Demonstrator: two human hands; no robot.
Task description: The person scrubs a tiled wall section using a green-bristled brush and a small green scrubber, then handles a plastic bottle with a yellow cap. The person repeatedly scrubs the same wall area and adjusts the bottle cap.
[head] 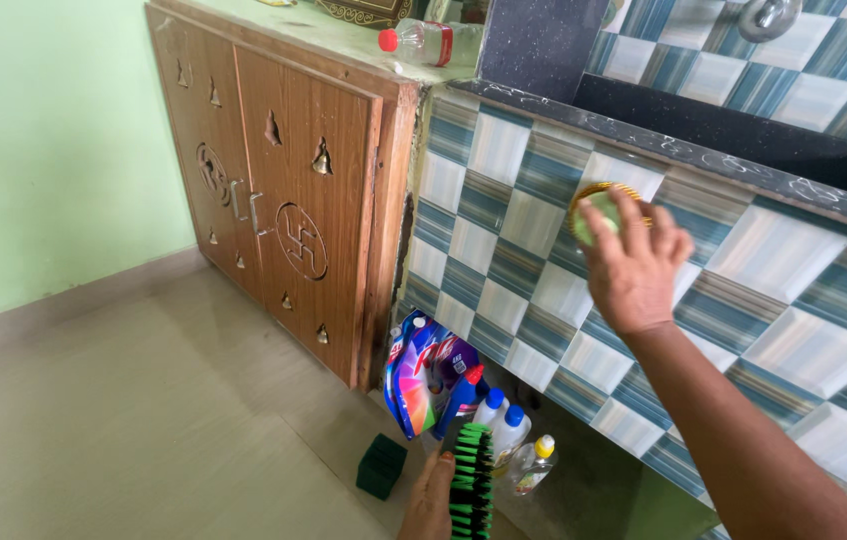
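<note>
The left hand lay lowest in the view, its grip closed around a long scrubbing brush with stiff green and black bristles, held upright near the floor. The floor was smooth, pale beige tile. Just beside the brush stood a small dark green block, squarish and matte, resting on the floor. Behind it, under the tiled ledge, a cluster of cleaning supplies was packed together: glossy blue and purple detergent pouches, two white plastic bottles with blue caps, and a small clear bottle with a yellow cap lying tilted.

Higher up, the right hand was extended on a bare forearm, its fingers curled over a round scouring pad, pale green with a yellowish rim, pressed flat against the tiled wall. The tiles were glossy squares set in a chequer of white and blue-grey stripes. Above them ran a dark speckled stone ledge.

To the left stood a wooden cabinet, brown with visible grain, its doors pierced by small cut-out shapes and fitted with metal handles. On its top lay a clear plastic bottle with a red cap, on its side. The far wall was plain pale green.
</note>
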